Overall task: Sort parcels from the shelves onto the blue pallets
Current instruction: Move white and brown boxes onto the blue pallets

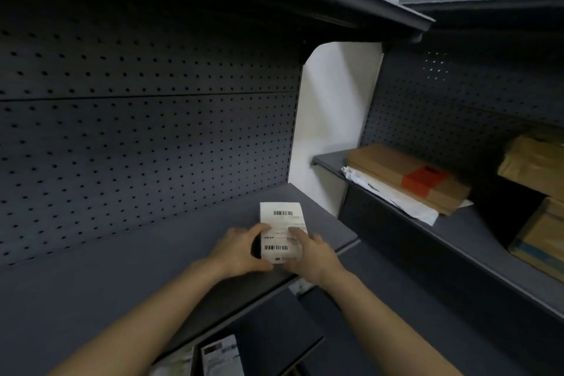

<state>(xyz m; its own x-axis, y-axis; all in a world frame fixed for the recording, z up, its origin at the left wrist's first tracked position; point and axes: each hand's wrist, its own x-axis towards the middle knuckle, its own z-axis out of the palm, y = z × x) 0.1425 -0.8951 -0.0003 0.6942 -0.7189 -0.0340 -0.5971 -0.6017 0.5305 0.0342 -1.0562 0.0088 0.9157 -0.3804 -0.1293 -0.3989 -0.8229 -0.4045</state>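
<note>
A small white parcel point(282, 221) with barcode labels lies near the right front corner of the dark grey shelf point(128, 259) in front of me. My left hand point(241, 249) grips its left side, thumb curled along the edge. My right hand point(311, 253) holds its right side, fingers laid over the label. Both forearms reach in from below. No blue pallet is in view.
To the right, another shelf point(457, 238) carries a flat brown box with an orange patch point(409, 177) on a white mailer point(390, 195), plus brown cartons point(537, 162) further right. Labelled parcels point(219, 357) sit on the shelf below. A shelf overhangs above; perforated panels form the back.
</note>
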